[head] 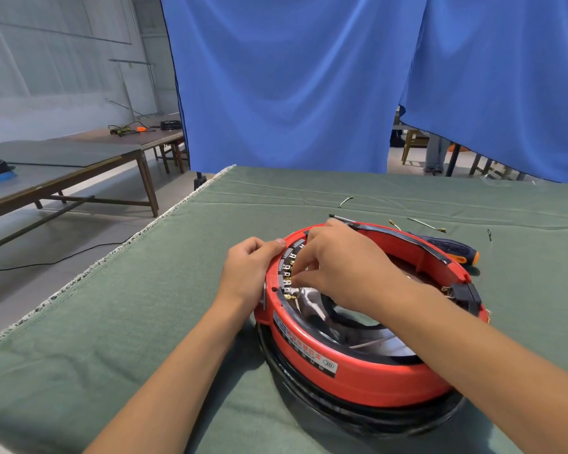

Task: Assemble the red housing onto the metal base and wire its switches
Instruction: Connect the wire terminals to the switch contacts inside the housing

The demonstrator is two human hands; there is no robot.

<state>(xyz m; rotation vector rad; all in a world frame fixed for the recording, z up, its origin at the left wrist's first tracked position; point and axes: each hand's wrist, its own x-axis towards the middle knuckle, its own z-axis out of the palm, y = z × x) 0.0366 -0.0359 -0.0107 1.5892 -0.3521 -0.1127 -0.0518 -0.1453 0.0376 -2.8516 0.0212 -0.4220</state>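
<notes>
- Right now the red housing (358, 375) is sitting on top of the black, round base (358, 417), in the middle of the green-covered surface (118, 322).
- The left hand (246, 273) is curling round the outside of the red rim, with the thumb resting on top, so it is holding the housing steady.
- The right hand (338, 263) is reaching inside the ring, and its fingertips are pinching at the row of small switches (288, 276) with the shiny gold ends; what they are pinching is too small to tell.
- The housing is looking like hard, smooth plastic, so it is probably stiff and a bit slippery. The rim is looking like the best place to hold it.
- The housing and base together are looking big and likely heavy, so they should be staying put while the fingers work.
- The little gold ends are looking thin and easy to bend, so gentle pushing seems best.
- A screwdriver (453, 249) with a dark and orange handle is lying just behind the housing.
- Some short loose wires (427, 224) are lying farther back on the surface.
</notes>
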